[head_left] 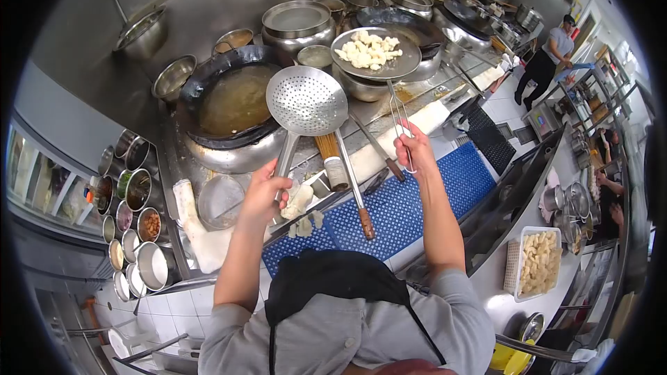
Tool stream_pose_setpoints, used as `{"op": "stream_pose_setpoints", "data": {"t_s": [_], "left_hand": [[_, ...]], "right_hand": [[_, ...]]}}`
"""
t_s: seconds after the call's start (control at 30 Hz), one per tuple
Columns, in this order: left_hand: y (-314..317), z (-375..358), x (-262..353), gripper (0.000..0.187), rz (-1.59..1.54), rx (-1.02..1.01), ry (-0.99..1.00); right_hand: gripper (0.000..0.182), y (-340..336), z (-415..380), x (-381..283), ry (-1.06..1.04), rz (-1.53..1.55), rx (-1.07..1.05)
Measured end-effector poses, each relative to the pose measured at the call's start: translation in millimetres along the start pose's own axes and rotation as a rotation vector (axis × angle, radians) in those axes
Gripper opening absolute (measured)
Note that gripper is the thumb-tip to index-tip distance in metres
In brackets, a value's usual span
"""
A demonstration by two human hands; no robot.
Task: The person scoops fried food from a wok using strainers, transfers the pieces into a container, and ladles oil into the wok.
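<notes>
Mid-frame, skimmer [307, 99] gripped by left hand [262, 191]! Upper centre, strainer [408, 61] held near-level by right hand [414, 147], presumably lest pale pieces [370, 51] spill.

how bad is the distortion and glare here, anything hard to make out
Head view: strong fisheye, black corners, bent counter edges; head view: soft sheen on the steel back wall, bright glare on the right-side counter; head view: perforated ladle holes read clearly, the standing co-worker is too small for fine detail.

From here, the perforated ladle [306, 99] hides part of the wok [192, 97]; the farthest vessels [529, 18], maybe pots, look too small to tell.
</notes>
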State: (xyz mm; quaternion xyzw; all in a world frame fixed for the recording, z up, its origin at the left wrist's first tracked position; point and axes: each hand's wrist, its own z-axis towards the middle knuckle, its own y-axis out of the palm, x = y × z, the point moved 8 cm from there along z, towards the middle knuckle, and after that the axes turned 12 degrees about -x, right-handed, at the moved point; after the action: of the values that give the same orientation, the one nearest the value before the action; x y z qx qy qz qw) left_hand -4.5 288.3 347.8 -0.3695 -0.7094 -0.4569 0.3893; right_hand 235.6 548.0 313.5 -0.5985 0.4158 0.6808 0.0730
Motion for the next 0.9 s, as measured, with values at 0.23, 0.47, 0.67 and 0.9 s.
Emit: {"op": "stream_pose_setpoints", "data": {"t_s": [0.23,0.47,0.67,0.9], "left_hand": [[27.8,90.5,7.5,0.024,-0.079,-0.011,0.011],[63.5,130.2,17.3,0.01,-0.04,-0.047,-0.036],[56.6,128.8,0.4,0.012,-0.192,-0.077,-0.003],[50.5,120.8,-3.2,0.023,-0.294,-0.111,0.019]], "right_hand": [[0.048,4.1,-70.9,-58.6,0.064,-0.423,0.03],[0.044,18.2,-77.5,-64.2,0.106,-0.685,0.047],[0.042,24.4,-82.7,-63.4,0.079,-0.877,0.072],[0.038,31.4,-81.1,-69.4,0.001,-1.11,0.176]]}}
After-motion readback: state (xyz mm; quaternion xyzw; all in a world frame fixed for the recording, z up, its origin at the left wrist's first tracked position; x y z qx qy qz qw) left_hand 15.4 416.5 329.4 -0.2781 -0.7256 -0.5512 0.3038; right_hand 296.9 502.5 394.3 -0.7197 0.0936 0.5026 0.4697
